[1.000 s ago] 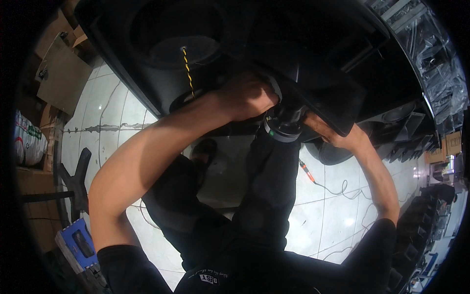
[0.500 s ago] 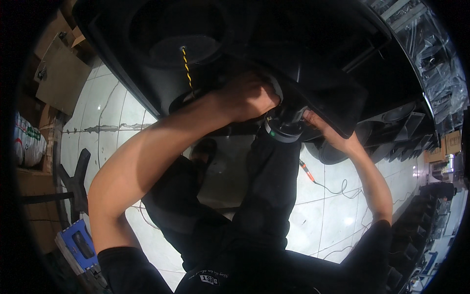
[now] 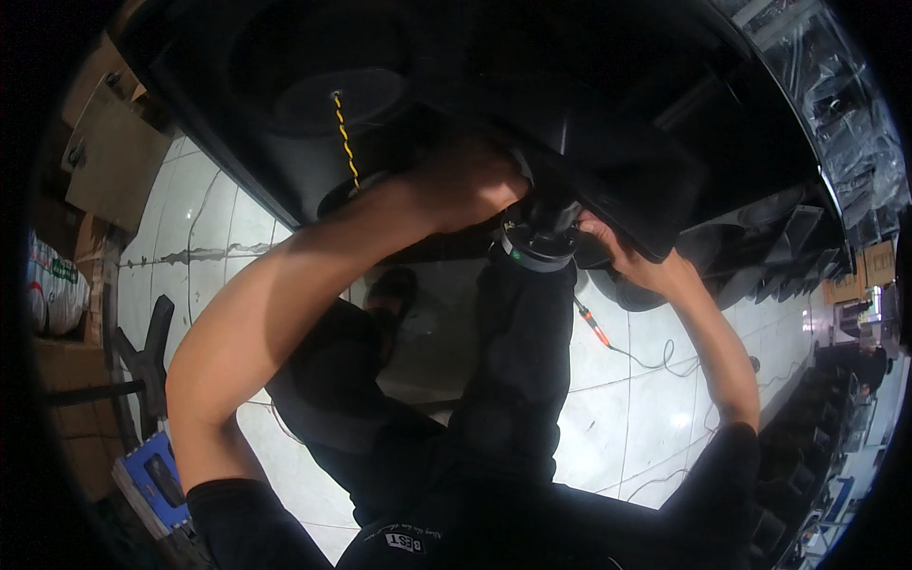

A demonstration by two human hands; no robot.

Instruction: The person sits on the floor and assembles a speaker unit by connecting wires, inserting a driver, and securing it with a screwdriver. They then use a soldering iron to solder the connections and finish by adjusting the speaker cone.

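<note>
Gripping from both sides: left hand (image 3: 465, 185) is curled over the top of the round black-and-silver metal fitting (image 3: 540, 245), just right of centre under the big black moulded plastic shell (image 3: 608, 142). Right hand (image 3: 622, 258) sits at its 3 o'clock, fingers wrapped against it. Yellow-black twisted cord (image 3: 344, 142) hangs at 10 o'clock, orange-handled tool (image 3: 591, 323) lies on the white tiled floor (image 3: 646, 399) at 5 o'clock.

**Dim foreground, glaring floor**

The large black moulded seat shell (image 3: 532, 104) overhead sits almost wholly in shadow, its detail lost. The glossy white tiled floor (image 3: 617, 408) reflects bright patches of light and carries dark shadows. The lit left forearm (image 3: 285, 285) looks slightly soft. Fisheye bending and black vignetting swallow the rim.
</note>
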